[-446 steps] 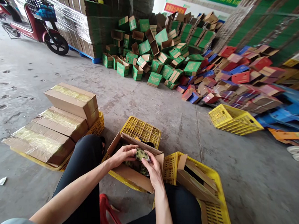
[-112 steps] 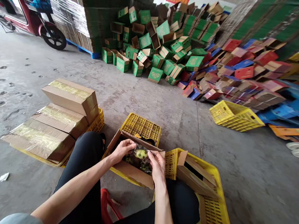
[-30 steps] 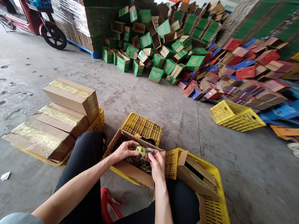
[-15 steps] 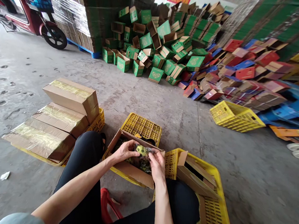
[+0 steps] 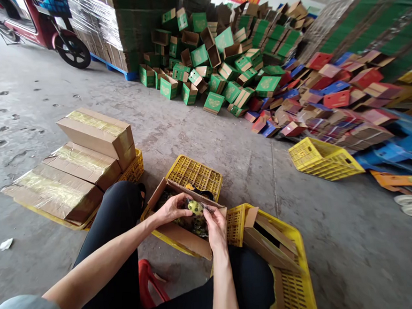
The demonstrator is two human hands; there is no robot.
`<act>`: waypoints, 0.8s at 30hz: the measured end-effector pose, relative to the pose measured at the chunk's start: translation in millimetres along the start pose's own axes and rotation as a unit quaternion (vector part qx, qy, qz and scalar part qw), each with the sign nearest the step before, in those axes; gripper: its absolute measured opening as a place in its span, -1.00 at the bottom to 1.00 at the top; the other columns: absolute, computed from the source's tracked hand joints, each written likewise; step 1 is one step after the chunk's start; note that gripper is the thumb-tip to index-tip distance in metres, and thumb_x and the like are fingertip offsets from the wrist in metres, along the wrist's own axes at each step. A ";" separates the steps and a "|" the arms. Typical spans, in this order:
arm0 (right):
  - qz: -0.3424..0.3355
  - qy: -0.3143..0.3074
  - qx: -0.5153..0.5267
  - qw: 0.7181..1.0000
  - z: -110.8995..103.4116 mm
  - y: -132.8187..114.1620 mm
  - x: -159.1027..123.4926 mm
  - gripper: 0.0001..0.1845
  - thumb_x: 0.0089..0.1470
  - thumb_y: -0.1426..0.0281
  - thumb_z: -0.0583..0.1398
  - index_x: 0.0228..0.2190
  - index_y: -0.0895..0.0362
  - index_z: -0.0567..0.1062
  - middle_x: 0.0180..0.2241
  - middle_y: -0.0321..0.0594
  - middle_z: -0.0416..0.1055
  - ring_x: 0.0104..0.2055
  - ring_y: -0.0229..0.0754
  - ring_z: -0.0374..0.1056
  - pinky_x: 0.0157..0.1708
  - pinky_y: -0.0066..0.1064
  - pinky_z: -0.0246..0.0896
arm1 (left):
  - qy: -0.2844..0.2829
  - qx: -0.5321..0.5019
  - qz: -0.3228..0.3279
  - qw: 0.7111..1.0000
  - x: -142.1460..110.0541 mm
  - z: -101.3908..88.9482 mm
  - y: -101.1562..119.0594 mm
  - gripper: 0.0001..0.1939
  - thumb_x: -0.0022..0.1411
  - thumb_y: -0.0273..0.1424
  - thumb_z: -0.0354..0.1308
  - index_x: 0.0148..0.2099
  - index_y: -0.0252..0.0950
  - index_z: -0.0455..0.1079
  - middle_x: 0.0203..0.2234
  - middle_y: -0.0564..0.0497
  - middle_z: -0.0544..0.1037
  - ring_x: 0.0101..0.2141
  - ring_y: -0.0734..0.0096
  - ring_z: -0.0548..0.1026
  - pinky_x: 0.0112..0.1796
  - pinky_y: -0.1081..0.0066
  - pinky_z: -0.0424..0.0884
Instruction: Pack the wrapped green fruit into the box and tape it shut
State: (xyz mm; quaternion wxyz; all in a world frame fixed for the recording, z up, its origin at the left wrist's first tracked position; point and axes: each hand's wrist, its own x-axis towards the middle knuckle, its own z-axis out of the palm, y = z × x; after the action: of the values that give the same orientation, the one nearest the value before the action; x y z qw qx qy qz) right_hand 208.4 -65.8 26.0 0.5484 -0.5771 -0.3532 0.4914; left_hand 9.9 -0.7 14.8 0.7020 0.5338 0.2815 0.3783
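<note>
Between my two hands is a small yellow-green item with dark spots in clear plastic wrapping [image 5: 194, 207]. My left hand [image 5: 174, 209] pinches its left end with thumb and fingers. At its right end, the thumb and fingers of my right hand [image 5: 216, 223] close on the wrapping. Both hands are above an open cardboard box [image 5: 184, 238], which holds several similar dark and yellow-green wrapped pieces, partly hidden by my hands. That box rests on a yellow plastic crate [image 5: 162, 238] between my knees.
Taped cartons [image 5: 58, 186] sit on a crate at left. Another yellow crate [image 5: 300, 287] with a cardboard box [image 5: 268, 244] is by my right knee. Beyond lie a low yellow crate [image 5: 195, 171], a tilted crate [image 5: 324, 160], piled green boxes [image 5: 199, 56] and a scooter [image 5: 41, 24].
The view has shifted very slightly. Both hands keep their hold on the wrapped item, which appears turned a little between the fingers.
</note>
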 end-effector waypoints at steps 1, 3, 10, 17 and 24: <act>0.000 0.005 -0.001 1.000 0.1 -0.4 0.1 -0.73 0.04 0.11 0.38 -0.24 -0.06 0.64 -0.11 -0.27 0.67 0.04 0.07 0.54 0.18 -0.06 0.34 | -0.001 -0.003 -0.011 1.000 -0.4 -0.1 0.2 -0.34 0.02 -0.20 0.57 0.10 -0.29 0.43 -0.12 -0.06 0.57 -0.12 0.26 0.53 -0.04 0.32 0.42; -0.010 0.020 -0.005 1.000 0.3 -1.8 0.3 -0.71 0.01 0.10 0.39 -0.25 -0.03 0.65 -0.10 -0.24 0.67 0.06 0.08 0.53 0.17 -0.06 0.35 | -0.007 -0.015 -0.052 0.998 -2.3 -0.1 1.5 -0.20 0.02 -0.16 0.57 0.23 -0.26 0.38 0.01 -0.12 0.56 -0.02 0.17 0.53 0.01 0.27 0.44; -0.059 0.023 -0.016 0.998 0.4 0.5 2.5 -0.73 -0.03 0.15 0.43 -0.30 0.02 0.68 -0.01 -0.17 0.63 0.15 0.09 0.46 0.24 -0.04 0.27 | -0.005 -0.125 -0.207 0.970 -7.6 -0.7 4.5 -0.22 0.18 0.13 0.35 0.28 -0.22 0.39 0.11 -0.23 0.54 -0.08 0.14 0.63 0.01 0.16 0.51; -0.067 -0.038 -0.052 0.996 -0.1 3.1 3.0 -0.80 0.01 0.21 0.37 -0.29 -0.03 0.71 0.19 -0.22 0.50 0.33 0.11 0.28 0.34 -0.04 0.14 | 0.042 -0.132 -0.139 0.980 -3.8 -4.3 4.0 -0.46 0.08 -0.06 0.51 -0.04 -0.33 0.57 -0.06 -0.14 0.61 -0.05 0.19 0.58 0.04 0.25 0.49; -0.030 0.006 0.027 0.999 -0.4 -0.9 1.9 -0.61 0.14 0.11 0.25 -0.09 0.02 0.67 0.26 -0.12 0.44 0.37 0.13 0.23 0.31 0.04 0.20 | 0.093 -0.122 -0.114 0.981 -4.2 -1.3 8.1 -0.40 -0.07 -0.11 0.60 -0.04 -0.33 0.60 0.29 -0.25 0.39 0.08 -0.06 0.54 0.03 0.12 0.53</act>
State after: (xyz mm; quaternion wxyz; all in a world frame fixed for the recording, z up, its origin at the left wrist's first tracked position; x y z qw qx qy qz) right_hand 209.4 -64.0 26.5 0.5808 -0.5539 -0.3537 0.4805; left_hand 4.7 -2.4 22.2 0.7712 0.3704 0.3565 0.3754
